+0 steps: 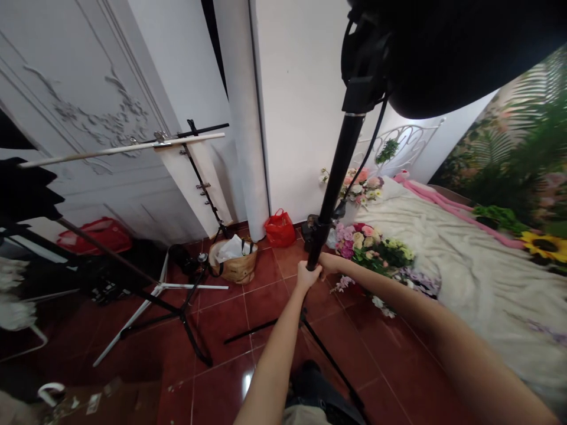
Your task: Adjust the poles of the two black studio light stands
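A black light stand (333, 180) rises in front of me, its legs spread on the red tiles. My left hand (308, 273) is wrapped round its pole, just below a clamp collar. Against the same pole, on its right side, my right hand (326, 264) is closed at about the same height; its fingertips are partly hidden behind the pole. At the top of the stand sits a large dark lamp head (425, 59), cut off by the frame edge. A black cable (374, 139) hangs down from it beside the pole.
Left of me stand other tripods with black legs (190, 336) and white legs (146, 316), and a white crossbar (119, 151). A straw bag (237, 265) and a red bag (280, 229) are on the floor. At right is a bed (478, 283) with artificial flowers (365, 239) alongside.
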`<state>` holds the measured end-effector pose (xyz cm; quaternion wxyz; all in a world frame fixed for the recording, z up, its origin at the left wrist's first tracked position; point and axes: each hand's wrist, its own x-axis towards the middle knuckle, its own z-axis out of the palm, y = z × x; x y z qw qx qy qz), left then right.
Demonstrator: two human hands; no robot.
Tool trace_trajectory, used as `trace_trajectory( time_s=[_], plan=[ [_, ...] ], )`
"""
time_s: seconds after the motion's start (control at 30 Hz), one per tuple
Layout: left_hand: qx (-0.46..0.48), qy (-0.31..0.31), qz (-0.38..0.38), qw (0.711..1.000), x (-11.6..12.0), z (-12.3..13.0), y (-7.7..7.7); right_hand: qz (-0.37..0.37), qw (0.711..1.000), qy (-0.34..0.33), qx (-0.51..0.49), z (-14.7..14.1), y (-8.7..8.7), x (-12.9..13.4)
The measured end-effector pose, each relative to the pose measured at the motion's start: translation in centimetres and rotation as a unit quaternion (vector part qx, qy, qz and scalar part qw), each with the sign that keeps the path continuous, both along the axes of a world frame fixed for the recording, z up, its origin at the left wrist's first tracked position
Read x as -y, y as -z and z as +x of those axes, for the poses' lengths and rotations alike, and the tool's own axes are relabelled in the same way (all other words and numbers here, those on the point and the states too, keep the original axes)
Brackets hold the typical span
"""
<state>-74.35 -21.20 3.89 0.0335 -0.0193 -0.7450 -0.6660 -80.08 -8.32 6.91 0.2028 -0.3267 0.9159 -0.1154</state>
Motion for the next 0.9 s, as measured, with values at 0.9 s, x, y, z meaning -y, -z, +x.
trace_trajectory(
  time_s=[0.9],
  plan=[
    [-0.014, 0.011, 0.011, 1.000, -0.3, -0.3, 0.2, 0.129, 0.986, 0.072, -0.083, 1.9, -0.9, -0.3]
  ],
)
